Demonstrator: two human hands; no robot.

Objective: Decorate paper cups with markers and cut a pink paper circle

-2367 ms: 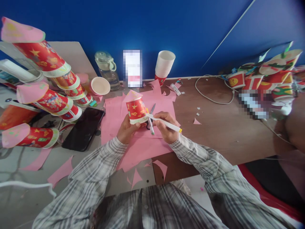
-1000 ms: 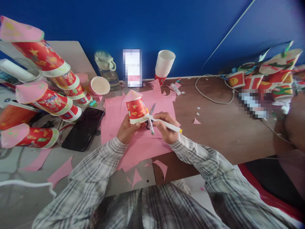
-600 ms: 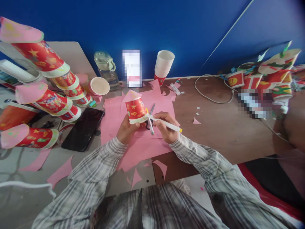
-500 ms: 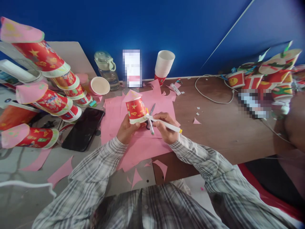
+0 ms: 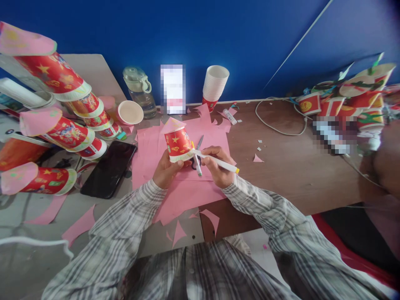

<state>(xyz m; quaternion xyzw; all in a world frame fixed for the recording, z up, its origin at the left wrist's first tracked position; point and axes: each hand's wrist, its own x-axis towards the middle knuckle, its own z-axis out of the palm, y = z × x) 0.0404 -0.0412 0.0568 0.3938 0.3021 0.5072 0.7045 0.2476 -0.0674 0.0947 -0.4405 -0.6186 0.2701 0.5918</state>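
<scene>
My left hand (image 5: 165, 170) is closed around the lower side of a red paper cup (image 5: 176, 142), turned upside down with a pink paper cone on top. In my right hand (image 5: 221, 168) is a white marker (image 5: 225, 164) with a yellow end, its tip at the cup's pale green-marked rim. A second white marker (image 5: 198, 166) with a green end shows between the hands; whether it is held or lying down I cannot tell. Behind it are dark-handled scissors (image 5: 200, 142), partly hidden, over pink paper sheets (image 5: 184, 196).
Cone-topped cup towers (image 5: 71, 133) and a black phone (image 5: 109, 168) are at left. A water bottle (image 5: 139, 91), an open cup (image 5: 130, 112), stacked cups (image 5: 215, 85) and a glue stick (image 5: 230, 116) stand or lie behind. A cable (image 5: 281, 132) and decorated cups (image 5: 343, 106) are at right.
Hardly anything differs. Both hands, the cup and the marker stay in nearly the same place, with the marker tip still at the rim.
</scene>
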